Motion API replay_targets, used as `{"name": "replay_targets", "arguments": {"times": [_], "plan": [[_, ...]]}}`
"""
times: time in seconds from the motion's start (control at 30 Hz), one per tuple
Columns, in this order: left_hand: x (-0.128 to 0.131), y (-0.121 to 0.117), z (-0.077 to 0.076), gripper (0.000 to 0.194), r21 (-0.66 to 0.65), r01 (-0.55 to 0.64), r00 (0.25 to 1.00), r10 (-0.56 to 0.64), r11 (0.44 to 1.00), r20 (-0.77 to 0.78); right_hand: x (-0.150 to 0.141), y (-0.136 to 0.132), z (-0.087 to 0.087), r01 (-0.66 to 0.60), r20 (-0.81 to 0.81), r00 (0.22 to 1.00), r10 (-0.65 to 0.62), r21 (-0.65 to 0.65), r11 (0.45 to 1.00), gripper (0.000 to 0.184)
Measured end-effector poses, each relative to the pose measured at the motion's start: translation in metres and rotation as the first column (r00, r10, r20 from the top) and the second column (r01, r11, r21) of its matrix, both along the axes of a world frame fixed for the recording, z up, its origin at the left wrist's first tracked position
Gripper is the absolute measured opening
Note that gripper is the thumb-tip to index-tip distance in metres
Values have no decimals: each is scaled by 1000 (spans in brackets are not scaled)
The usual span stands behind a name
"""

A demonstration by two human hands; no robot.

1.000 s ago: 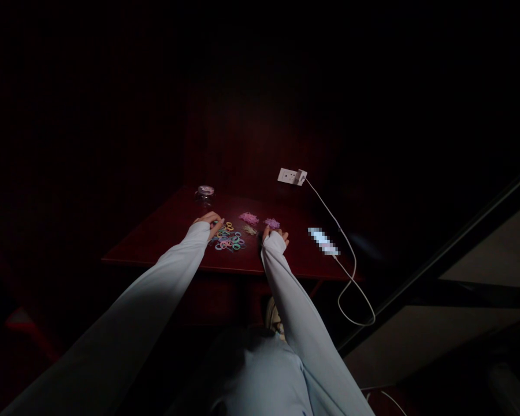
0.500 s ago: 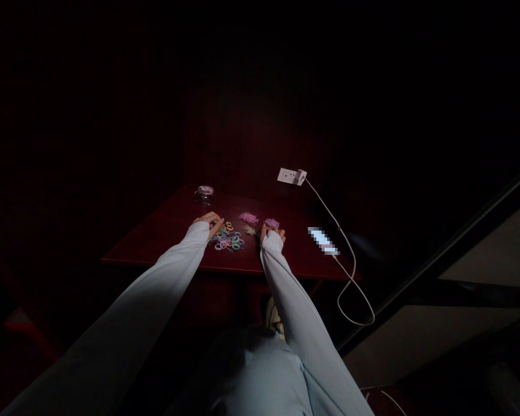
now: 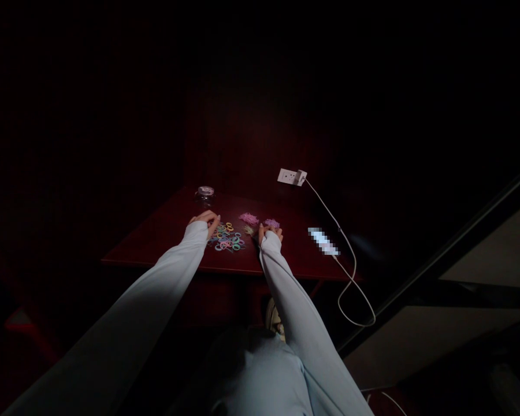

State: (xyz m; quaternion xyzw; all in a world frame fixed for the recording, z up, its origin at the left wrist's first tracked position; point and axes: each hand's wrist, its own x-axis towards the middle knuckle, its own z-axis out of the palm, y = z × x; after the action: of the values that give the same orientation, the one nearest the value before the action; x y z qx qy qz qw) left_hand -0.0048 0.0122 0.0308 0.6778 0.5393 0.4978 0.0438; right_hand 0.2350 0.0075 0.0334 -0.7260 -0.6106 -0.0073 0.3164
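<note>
A heap of small coloured rings [image 3: 227,237] lies on a dark red table [image 3: 156,242]. My left hand [image 3: 206,221] rests at the heap's left edge with its fingers curled; what they hold is too small to make out. My right hand [image 3: 270,232] sits just right of the heap, fingers bent down, touching a small purple pile [image 3: 272,223]. A pink pile [image 3: 248,218] lies between the two hands, farther back. Both arms wear pale blue sleeves.
A small clear jar with a pale lid [image 3: 205,193] stands at the table's back. A lit phone [image 3: 323,241] lies at the right, joined by a white cable [image 3: 351,271] to a white wall socket [image 3: 292,176]. The surroundings are dark.
My right hand has drawn slightly left and its fingers have curled in by the purple pile. My left hand has barely shifted.
</note>
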Motion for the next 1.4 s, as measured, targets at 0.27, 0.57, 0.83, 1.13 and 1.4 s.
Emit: {"name": "replay_targets", "arguments": {"times": [0.27,0.57,0.83,1.13,1.4], "plan": [[-7,-3,3,42,66,-157,977,145,985,158,-3,-8,4,-26,23,999,24,60,998,37],[-9,-2,5,42,31,-180,976,174,983,128,-39,-32,10,-557,263,811,523,72,827,25],[-8,3,2,45,63,-192,975,183,979,124,-81,-46,8,-714,284,674,682,13,700,21],[-8,3,2,44,46,-159,982,153,986,108,-84,-37,4,-667,283,713,642,-8,745,19],[-7,2,3,44,45,-139,988,135,989,81,-86,-36,4,-695,317,676,665,-23,718,16]]}}
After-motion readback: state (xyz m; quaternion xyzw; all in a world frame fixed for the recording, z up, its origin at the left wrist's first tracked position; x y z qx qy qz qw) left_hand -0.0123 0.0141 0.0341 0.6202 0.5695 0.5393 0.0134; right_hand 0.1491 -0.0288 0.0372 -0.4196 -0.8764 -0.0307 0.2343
